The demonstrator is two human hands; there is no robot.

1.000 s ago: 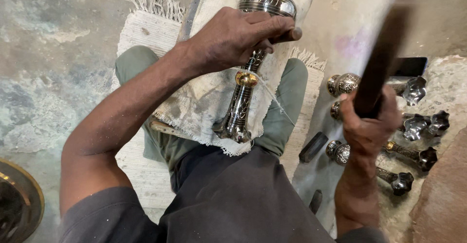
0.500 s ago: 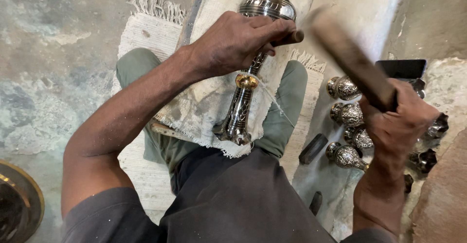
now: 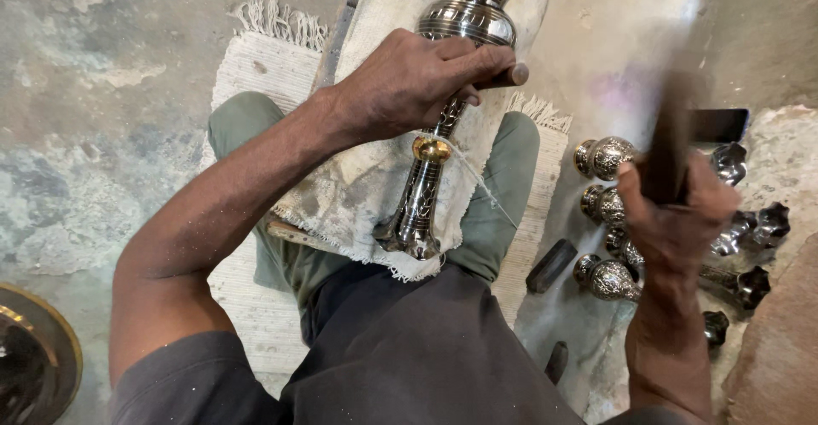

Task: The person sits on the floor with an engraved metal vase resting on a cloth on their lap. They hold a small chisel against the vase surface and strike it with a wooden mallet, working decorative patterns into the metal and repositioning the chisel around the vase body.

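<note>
Right hand (image 3: 677, 221) has swung the hammer (image 3: 673, 148) back upright from its tilt half a second ago, fist tight on the handle, blurred mid-stroke. Left hand (image 3: 409, 84) stays clamped around the small chisel (image 3: 503, 76) on the engraved metal stem (image 3: 434, 152) lying across the cloth (image 3: 358, 195) on the lap, so looks like another strike's coming.

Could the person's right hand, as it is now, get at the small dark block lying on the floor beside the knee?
Probably not yet: the right hand is closed around a dark mallet handle, though the small dark block lies uncovered nearby.

Mallet (image 3: 673, 140) motion-blurred; vase (image 3: 464, 67) top cut off by edge.
</note>
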